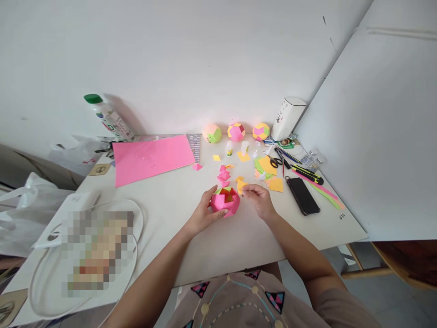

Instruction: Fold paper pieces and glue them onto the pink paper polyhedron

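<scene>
Left hand [204, 210] cups the pink paper ball [224, 202] from the left — right hand [260, 199] pinches an orange piece [241, 185] just beside it, over the table [177, 200].

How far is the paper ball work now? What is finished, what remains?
Done: three finished balls stand by the wall. In hand: the left hand cups a pink ball, open on top, and the right hand pinches a yellow piece at its rim. Left: the top gap is not closed; loose folded pieces lie behind it.
</scene>
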Demonstrator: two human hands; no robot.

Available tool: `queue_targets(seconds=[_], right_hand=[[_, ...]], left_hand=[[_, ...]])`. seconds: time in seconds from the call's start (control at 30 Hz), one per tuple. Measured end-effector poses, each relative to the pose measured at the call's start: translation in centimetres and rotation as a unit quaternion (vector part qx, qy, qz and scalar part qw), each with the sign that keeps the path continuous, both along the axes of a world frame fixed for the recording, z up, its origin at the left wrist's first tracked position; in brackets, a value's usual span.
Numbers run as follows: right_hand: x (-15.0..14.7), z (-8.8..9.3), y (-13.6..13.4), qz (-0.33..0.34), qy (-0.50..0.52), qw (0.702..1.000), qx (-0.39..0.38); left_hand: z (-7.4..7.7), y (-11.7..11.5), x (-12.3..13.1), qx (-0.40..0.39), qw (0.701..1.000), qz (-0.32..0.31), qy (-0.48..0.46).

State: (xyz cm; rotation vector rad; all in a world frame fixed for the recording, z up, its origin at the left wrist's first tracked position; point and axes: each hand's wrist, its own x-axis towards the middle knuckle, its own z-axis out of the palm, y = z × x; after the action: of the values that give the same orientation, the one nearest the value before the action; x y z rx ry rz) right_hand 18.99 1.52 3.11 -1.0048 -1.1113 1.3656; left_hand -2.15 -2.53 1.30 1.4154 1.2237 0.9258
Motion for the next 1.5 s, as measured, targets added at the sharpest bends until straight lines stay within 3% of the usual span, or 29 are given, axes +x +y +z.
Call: queue_targets(seconds=[0.2,0.4,0.53,0.73,0.97,1.13,1.27,1.43,1.5], right_hand=[[-0.2,-0.2,-0.1,0.008,-0.032,0.999,-0.003],[-0.3,0.4,-0.5,0.018,0.015,0.999,0.025],[-0.5,0.7,-0.8,0.035,0.018,0.999,0.027],[-0.5,1.2,-0.9,0.043,0.029,0.998,0.035],[-0.8,1.3,-2.0,0.134,0.069,0.988,0.022],[-1.2,1.3,-3.1,0.214,0.059,0.975,0.011],[-0.7,1.4,-3.3,0.28,0.012,0.96,0.006],[-0.2,2.0,-3.2,0.284,-0.072,0.952,0.092],[0.1,2.3,-2.8,0.226,-0.133,0.951,0.162]], left_hand=[[0.2,0.4,-0.4,0.009,0.998,-0.044,-0.046],[0.5,0.6,-1.0,0.077,0.992,-0.097,-0.009],[0.2,0.6,-1.2,0.124,0.988,-0.094,0.009],[0.0,0.6,-0.9,0.126,0.991,-0.046,-0.011],[2.2,-1.5,0.2,0.238,0.959,0.15,0.034],[3.0,-3.8,2.4,0.162,0.983,0.037,-0.081],[3.2,-4.2,3.5,0.072,0.979,0.008,-0.192],[3.7,-3.7,3.1,-0.099,0.972,-0.038,-0.209],[3.9,-3.4,2.6,-0.125,0.962,-0.032,-0.242]])
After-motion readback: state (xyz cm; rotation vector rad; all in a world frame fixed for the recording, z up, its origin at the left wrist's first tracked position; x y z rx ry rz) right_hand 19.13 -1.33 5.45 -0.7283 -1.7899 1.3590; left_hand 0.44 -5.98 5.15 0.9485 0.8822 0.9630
